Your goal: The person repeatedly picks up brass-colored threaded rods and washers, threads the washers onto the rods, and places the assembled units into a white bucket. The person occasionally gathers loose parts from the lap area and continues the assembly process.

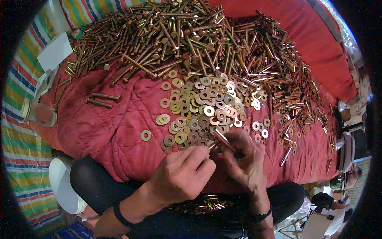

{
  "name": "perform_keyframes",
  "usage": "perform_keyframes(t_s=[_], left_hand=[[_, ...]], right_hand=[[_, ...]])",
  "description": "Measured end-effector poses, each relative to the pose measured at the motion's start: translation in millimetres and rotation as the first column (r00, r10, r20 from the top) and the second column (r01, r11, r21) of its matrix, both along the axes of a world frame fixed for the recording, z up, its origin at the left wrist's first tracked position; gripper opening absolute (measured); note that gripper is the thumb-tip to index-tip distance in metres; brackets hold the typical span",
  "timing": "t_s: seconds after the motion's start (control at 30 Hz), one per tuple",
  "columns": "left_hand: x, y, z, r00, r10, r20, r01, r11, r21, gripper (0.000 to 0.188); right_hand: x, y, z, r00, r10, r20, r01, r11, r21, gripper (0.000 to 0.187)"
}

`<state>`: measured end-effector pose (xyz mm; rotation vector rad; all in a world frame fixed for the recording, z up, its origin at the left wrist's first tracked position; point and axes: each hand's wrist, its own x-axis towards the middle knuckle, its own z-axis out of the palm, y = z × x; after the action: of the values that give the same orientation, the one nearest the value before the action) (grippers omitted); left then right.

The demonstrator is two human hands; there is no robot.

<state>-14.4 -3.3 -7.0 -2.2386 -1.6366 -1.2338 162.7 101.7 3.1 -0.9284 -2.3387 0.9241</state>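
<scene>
My right hand [247,161] is closed around a coppery bolt [224,139], whose shank slants up and left out of the curled fingers. Beside it, my left hand [179,171] is pinched shut, knuckles up. A short glint of metal shows at its fingertips, but the fingers hide what it is. Both hands hover over the near edge of a heap of flat brass-coloured washers [209,110], which lies on a red quilted cloth [123,135]. One loose washer [146,135] rests apart at the left of the heap.
A large pile of long bolts [175,32] covers the far side and spreads right. Two bolts [102,99] lie at the left, near a clear jar [39,113]. A white bucket [65,185] stands by my left knee. More bolts [211,204] lie between my legs.
</scene>
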Motion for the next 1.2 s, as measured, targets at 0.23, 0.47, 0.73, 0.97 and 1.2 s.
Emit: perform_keyframes(t_s=[0.23,0.47,0.73,0.97,1.2], left_hand=[[-10,4,3,0.883,0.107,0.457,-0.017,0.98,-0.196,0.01],[-26,6,19,0.324,0.202,0.924,0.252,0.923,-0.29,0.011],[-30,4,19,0.354,0.185,0.917,0.311,0.901,-0.302,0.012],[-37,1,17,0.292,0.09,0.952,0.477,0.85,-0.226,0.01],[-8,5,11,-0.172,0.368,0.914,0.638,0.748,-0.181,0.056]], right_hand=[[-8,-11,22,0.974,-0.13,-0.187,0.084,0.968,-0.238,0.029],[17,30,20,0.985,-0.084,-0.154,0.08,0.996,-0.036,0.029],[18,26,26,0.987,0.037,-0.159,-0.037,0.999,0.004,0.038],[16,14,41,0.981,0.099,-0.165,-0.107,0.993,-0.042,0.04],[-22,-8,27,0.855,0.515,-0.069,-0.434,0.782,0.448,0.043]])
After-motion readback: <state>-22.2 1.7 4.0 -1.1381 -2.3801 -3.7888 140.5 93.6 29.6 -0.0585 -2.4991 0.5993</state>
